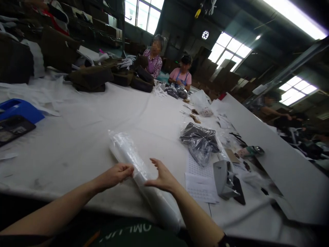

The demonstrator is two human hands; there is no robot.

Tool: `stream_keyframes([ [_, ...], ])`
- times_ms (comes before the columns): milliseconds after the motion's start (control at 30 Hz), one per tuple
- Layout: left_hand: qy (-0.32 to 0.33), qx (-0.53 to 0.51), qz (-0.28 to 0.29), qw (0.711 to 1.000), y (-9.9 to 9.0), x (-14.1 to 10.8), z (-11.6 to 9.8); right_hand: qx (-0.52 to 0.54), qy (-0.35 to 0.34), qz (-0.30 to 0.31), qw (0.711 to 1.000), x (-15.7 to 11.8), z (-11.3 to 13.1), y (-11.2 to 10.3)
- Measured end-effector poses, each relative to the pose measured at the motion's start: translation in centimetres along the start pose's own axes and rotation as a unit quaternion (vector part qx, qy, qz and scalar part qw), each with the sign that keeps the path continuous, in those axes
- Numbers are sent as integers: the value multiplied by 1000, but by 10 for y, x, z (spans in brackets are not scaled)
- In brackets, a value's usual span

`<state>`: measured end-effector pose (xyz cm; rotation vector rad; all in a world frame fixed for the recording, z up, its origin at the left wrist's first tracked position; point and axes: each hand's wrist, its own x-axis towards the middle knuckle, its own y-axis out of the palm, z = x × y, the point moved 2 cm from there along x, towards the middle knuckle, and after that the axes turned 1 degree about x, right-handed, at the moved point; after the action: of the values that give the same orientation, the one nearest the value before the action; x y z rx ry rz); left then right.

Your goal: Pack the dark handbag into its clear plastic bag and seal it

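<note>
White worktable [77, 144], plastic-wrapped roll [125, 151], touching left fingers [130, 168], right fingers [150, 183]

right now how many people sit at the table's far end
2: one in a floral top, one in a pink top and blue apron; more may be hidden behind the dark bags.

A long roll of clear plastic film [144, 178] lies slanted on the white table [77, 144], its near end jutting past the near edge, wrinkled and glossy.
</note>
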<state>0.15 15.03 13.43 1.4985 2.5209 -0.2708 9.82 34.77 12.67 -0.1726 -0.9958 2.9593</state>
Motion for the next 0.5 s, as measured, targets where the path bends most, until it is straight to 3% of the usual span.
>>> stream_keyframes([
  [100,24,-79,10,997,2,19,-31,25,-59,48,997,8,13,16],
  [233,30,-70,-1,997,-9,32,-58,122,12,-51,991,27,-10,31],
  [333,40,-61,-10,997,-17,31,-67,230,53,-90,967,35,-33,36],
  [500,43,-96,-37,994,-27,24,-66,320,96,-132,933,38,-56,36],
])
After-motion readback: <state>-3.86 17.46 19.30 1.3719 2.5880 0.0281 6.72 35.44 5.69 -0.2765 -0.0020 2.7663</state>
